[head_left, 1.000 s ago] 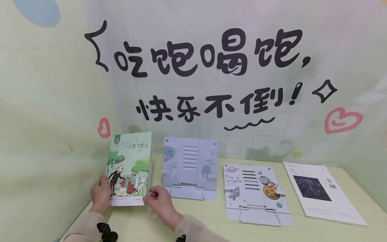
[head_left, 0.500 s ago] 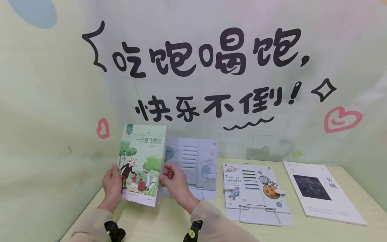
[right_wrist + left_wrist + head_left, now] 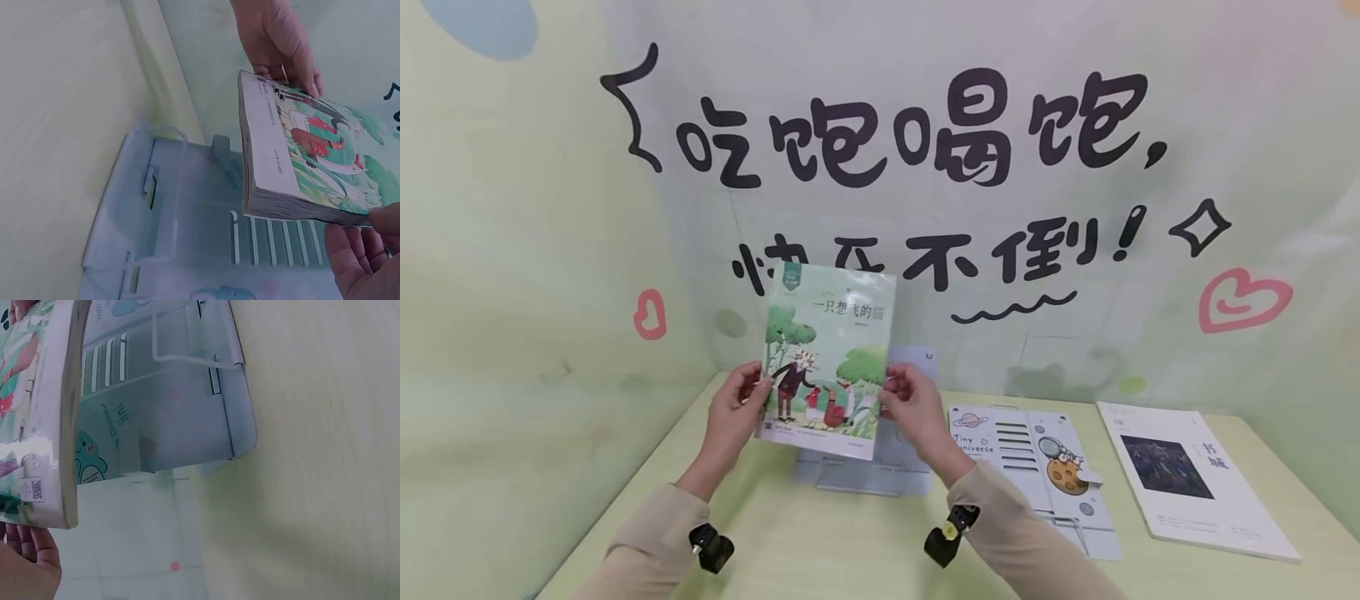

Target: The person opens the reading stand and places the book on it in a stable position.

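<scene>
A green illustrated paperback book (image 3: 823,358) is held up off the table, its front cover facing me. My left hand (image 3: 733,412) grips its left edge, thumb on the cover and fingers behind. On the opposite edge my right hand (image 3: 919,417) pinches it between thumb and fingers. Behind and below the book stands a pale lilac metal book stand (image 3: 868,479) with a dinosaur print, mostly hidden in the head view. The right wrist view shows the book (image 3: 312,144) apart from and above the slotted stand (image 3: 206,206), whose wire bracket sticks out in front.
Right of it stands a white "Tiny universe" book stand (image 3: 1000,425), partly covered by my right arm. A white magazine (image 3: 1195,483) lies at the table's right. The light wooden table (image 3: 820,542) meets a printed curtain (image 3: 1060,333) at the back.
Both hands have lifted the book from the table's left side and carried it up and to the right, in front of the lilac stand.
</scene>
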`<state>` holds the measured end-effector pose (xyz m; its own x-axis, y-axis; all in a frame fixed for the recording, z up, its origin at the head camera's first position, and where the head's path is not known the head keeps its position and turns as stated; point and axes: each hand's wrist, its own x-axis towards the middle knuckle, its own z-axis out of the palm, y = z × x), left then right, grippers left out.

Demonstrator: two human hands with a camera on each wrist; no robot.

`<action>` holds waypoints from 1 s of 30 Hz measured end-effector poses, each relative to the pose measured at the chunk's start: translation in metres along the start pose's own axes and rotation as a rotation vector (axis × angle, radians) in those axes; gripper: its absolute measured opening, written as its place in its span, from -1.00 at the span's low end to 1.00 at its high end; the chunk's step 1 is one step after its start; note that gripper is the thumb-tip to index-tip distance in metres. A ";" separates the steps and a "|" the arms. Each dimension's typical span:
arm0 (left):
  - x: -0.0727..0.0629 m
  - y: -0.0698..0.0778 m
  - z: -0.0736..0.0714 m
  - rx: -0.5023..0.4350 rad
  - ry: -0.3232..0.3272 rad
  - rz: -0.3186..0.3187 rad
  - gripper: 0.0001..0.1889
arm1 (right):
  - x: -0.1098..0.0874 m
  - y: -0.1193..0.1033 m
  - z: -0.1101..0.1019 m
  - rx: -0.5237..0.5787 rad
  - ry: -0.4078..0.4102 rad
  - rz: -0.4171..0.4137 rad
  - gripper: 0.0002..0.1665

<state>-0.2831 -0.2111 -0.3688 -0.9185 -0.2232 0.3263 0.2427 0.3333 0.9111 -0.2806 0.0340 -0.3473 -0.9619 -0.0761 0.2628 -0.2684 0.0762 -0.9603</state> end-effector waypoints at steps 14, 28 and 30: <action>0.014 0.009 0.035 -0.016 -0.027 0.125 -0.63 | 0.011 0.000 -0.040 -0.194 0.124 -0.178 -0.69; 0.010 0.001 0.039 0.049 -0.029 0.155 -0.69 | 0.021 0.028 -0.045 -0.233 0.132 -0.219 -0.72; 0.009 -0.002 0.038 0.064 -0.034 0.157 -0.69 | 0.020 0.031 -0.044 -0.240 0.130 -0.214 -0.72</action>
<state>-0.3039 -0.1788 -0.3773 -0.8811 -0.1330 0.4539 0.3650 0.4192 0.8313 -0.3108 0.0790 -0.3675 -0.8768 0.0101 0.4808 -0.4551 0.3054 -0.8364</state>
